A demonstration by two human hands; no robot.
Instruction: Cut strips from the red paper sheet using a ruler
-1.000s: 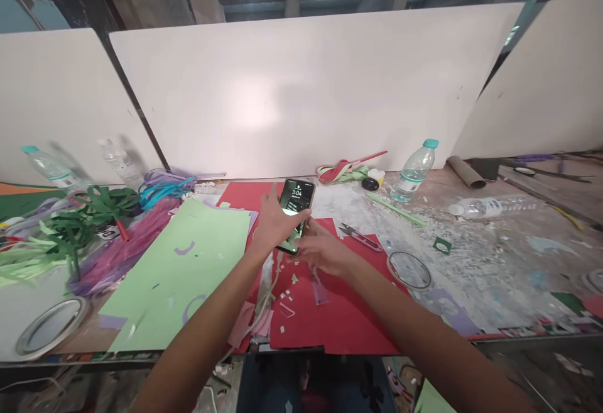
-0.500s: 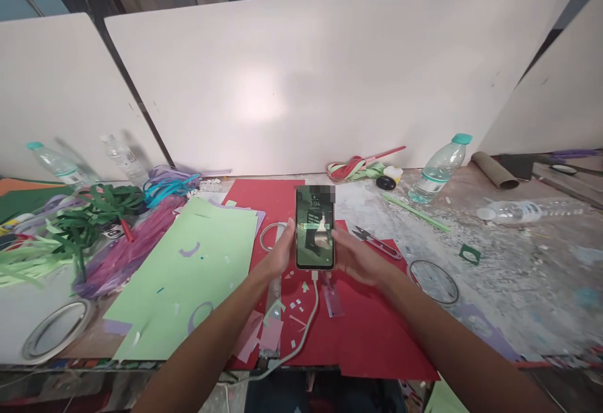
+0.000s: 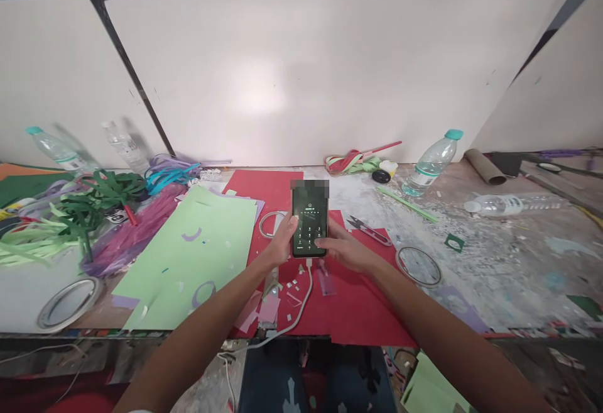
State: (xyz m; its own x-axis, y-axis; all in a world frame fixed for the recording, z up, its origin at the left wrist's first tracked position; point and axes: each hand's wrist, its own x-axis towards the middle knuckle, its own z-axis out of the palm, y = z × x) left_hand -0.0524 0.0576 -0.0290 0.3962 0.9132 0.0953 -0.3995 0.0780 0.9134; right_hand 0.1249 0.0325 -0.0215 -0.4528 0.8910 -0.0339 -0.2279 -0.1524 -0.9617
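A smartphone [image 3: 309, 227] is held upright between both hands above the table, its dark screen showing a number keypad. My left hand [image 3: 283, 237] wraps its left edge, the thumb at the side of the screen. On the other side my right hand [image 3: 346, 246] grips the phone, with its thumb over the lower right of the keypad. A white charging cable [image 3: 308, 293] runs from the phone's bottom down past the table edge. Beneath lie red paper sheets [image 3: 367, 312] scattered with small paper scraps. Thread snips [image 3: 370, 231] lie right of my right hand.
Light green paper [image 3: 188, 256] covers the left, near green paper strips [image 3: 108, 205] and a tape roll [image 3: 68, 304]. Another tape roll [image 3: 419, 266] lies at right. A bottle [image 3: 433, 165] stands tilted; a second bottle [image 3: 513, 204] lies flat. A white panel [image 3: 330, 73] rises behind.
The phone screen has gone from a lock screen with the time to a number keypad. My right thumb has moved onto the screen. The view has tilted down slightly.
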